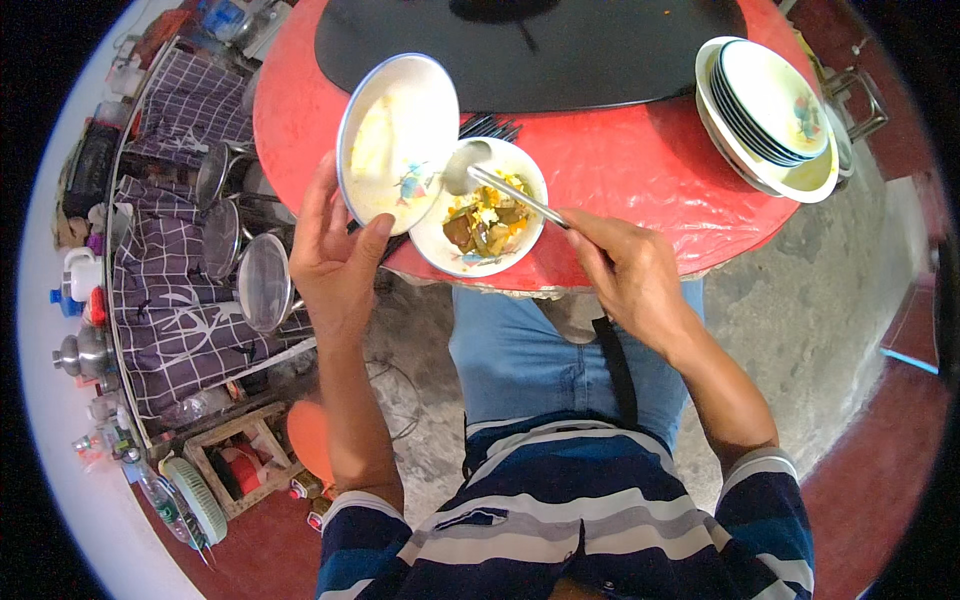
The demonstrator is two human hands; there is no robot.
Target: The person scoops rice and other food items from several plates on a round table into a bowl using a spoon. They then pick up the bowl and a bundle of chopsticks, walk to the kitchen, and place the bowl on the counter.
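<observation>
My left hand (337, 251) grips the rim of a white bowl (397, 135) with a blue edge, tilted on its side; its inside is wet with pale yellowish residue. My right hand (626, 270) holds a metal spoon (517, 191) by its handle, its head between the tilted bowl and a second white bowl (529, 161). That second bowl stands near the table's edge and holds food scraps (484, 229), brown, green and orange pieces with some rice. Several dark chopsticks (491, 127) lie just behind it, partly hidden.
A red-covered round table (615, 172) carries a dark round turntable (592, 67). At the right, stacked bowls (776, 97) sit in a larger white bowl (821, 184). Metal-framed stools (266, 281) stand at the left beside a surface with a checked cloth (172, 300).
</observation>
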